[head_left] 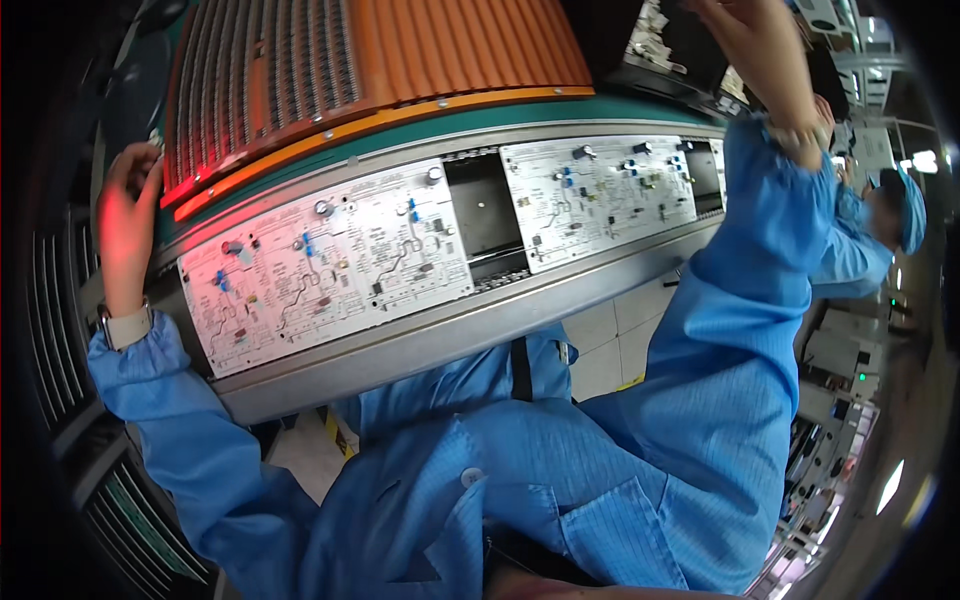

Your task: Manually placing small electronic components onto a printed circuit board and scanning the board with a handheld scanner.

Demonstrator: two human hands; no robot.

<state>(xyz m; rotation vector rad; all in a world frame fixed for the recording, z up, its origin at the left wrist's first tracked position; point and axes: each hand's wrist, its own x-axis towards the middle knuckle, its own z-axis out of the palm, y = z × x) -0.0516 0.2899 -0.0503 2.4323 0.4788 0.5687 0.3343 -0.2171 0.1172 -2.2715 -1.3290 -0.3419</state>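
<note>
My left hand (128,212) is raised at the left end of the conveyor rail, beside the orange rack's corner, under red light. Its thumb and fingers are bent together around something small and pale at the fingertips, too small to name. High at the right, my right hand (755,35) reaches past the rail toward a dark bin of small white parts (655,42); the upper edge cuts off its fingers. Between my arms lie a white circuit board panel (330,265) with blue, black and cylindrical components, and a second white circuit board panel (605,195) to its right.
An orange ribbed rack (470,50) with rows of small dark components stands behind the boards on a green mat (420,135). A metal conveyor rail (450,325) runs along the near side. Another person in blue (850,245) is at the far right.
</note>
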